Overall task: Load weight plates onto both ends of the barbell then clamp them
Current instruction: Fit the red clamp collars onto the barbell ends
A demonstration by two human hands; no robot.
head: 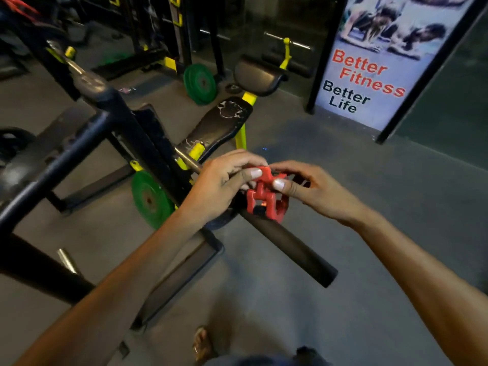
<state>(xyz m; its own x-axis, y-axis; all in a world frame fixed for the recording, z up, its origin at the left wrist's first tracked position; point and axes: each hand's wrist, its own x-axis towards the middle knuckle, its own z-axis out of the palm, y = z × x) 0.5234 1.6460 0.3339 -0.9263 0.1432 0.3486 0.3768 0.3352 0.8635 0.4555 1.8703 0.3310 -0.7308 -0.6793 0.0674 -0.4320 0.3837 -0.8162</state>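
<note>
Gym floor (369,207); both hands, left hand (219,186) and right hand (314,188), on red clamp (265,199) around barbell sleeve (290,247).

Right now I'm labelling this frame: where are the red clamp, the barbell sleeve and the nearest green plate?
red clamp (265,199), head view, on its lower collar ring.
barbell sleeve (293,249), head view, mid-length of the bare black end.
green plate (150,198), head view, on its face.

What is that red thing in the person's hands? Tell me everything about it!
The red clamp is a chunky collar that looks like hard plastic, with a ring body and a lever on top. It sits around the dark barbell sleeve, next to a dark plate mostly hidden by the wrist. The left hand and right hand pinch its lever from both sides, thumbs pressing. Whether it is locked cannot be told.
</note>
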